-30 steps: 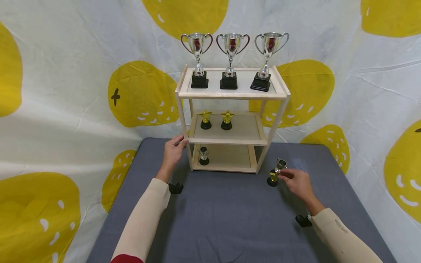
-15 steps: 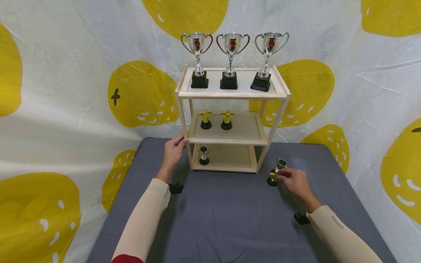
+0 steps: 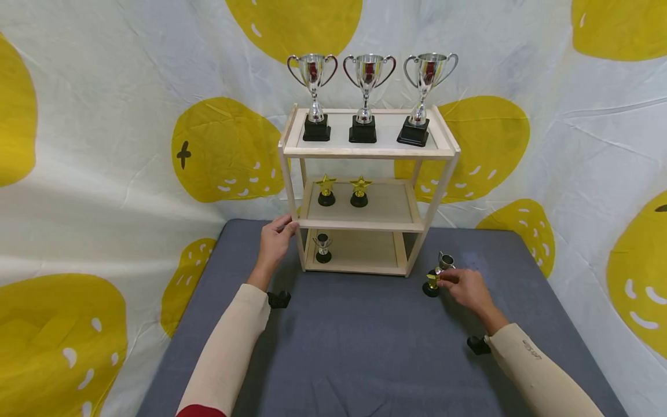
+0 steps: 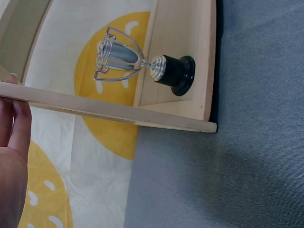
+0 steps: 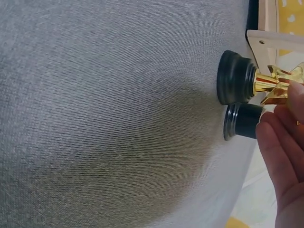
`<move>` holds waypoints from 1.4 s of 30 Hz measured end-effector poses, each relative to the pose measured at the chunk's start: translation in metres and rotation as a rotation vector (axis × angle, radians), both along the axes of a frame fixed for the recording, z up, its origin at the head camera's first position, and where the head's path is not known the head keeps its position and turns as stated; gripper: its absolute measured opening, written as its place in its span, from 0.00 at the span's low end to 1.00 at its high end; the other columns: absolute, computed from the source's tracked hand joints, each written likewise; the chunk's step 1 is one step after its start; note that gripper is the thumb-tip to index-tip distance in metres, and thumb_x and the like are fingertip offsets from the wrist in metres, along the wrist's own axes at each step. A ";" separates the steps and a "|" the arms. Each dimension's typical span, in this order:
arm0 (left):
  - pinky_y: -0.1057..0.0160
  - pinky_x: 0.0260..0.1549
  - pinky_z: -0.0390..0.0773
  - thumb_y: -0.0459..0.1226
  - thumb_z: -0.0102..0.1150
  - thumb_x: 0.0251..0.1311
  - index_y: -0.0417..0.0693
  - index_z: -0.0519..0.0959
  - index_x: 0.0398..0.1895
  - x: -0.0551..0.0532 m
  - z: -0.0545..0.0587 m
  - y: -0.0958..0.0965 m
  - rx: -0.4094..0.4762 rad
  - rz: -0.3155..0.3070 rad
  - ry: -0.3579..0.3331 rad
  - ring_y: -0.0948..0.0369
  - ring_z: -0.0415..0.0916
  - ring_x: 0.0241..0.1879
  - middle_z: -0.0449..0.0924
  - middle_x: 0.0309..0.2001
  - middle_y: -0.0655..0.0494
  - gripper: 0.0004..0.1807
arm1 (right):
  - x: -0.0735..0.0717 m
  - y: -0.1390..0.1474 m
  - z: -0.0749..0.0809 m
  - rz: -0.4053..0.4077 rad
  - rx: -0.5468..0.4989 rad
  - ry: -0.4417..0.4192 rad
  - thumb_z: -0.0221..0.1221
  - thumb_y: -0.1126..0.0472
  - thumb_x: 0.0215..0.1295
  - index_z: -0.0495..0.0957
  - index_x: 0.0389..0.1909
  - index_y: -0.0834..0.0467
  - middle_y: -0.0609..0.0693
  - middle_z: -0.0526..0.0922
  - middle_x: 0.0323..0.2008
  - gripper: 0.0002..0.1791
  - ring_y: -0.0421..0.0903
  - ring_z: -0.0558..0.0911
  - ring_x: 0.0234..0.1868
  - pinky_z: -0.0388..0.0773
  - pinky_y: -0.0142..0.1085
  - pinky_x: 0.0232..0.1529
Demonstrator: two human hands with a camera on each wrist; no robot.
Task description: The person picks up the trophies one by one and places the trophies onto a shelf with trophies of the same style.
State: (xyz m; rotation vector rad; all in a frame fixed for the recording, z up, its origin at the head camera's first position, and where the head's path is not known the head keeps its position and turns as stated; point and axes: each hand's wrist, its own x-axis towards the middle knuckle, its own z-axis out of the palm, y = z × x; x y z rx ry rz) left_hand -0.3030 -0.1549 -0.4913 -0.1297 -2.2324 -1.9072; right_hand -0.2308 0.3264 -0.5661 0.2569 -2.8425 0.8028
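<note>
My left hand (image 3: 274, 246) grips the front left post of a three-tier wooden shelf (image 3: 359, 226) at the height of the middle tier. In the left wrist view its fingers wrap the post (image 4: 118, 114). Right of the shelf, my right hand (image 3: 471, 289) pinches a small gold star trophy (image 5: 266, 84) by its star. That trophy's round black base (image 5: 233, 78) is down at the grey cloth. Close behind it stands a small silver cup trophy (image 3: 446, 260), its upper part hidden by my fingers in the right wrist view.
Three large silver cups (image 3: 366, 75) stand on the top tier. Two gold star trophies (image 3: 359, 188) are on the left and middle of the middle tier. A small silver cup (image 3: 323, 249) sits at the bottom tier's left. Grey cloth (image 3: 354, 336) covers the table before a lemon-print backdrop (image 3: 130, 116).
My right hand has shifted very slightly left at the gold star trophy. The left hand and everything on the shelf stay as they were.
</note>
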 end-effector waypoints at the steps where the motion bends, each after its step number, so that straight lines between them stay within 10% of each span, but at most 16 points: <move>1: 0.55 0.63 0.83 0.37 0.60 0.75 0.40 0.78 0.68 0.002 0.004 0.001 0.001 -0.002 -0.008 0.43 0.80 0.64 0.79 0.65 0.38 0.22 | 0.000 0.000 -0.001 -0.001 -0.002 -0.001 0.72 0.63 0.63 0.92 0.38 0.59 0.58 0.93 0.39 0.05 0.57 0.89 0.39 0.85 0.50 0.39; 42: 0.57 0.61 0.84 0.39 0.60 0.75 0.40 0.79 0.68 0.002 0.003 0.002 -0.012 0.004 -0.013 0.45 0.81 0.62 0.80 0.63 0.39 0.23 | 0.012 -0.021 0.052 0.084 -0.002 0.077 0.74 0.62 0.60 0.93 0.36 0.59 0.55 0.93 0.32 0.05 0.51 0.89 0.32 0.85 0.40 0.30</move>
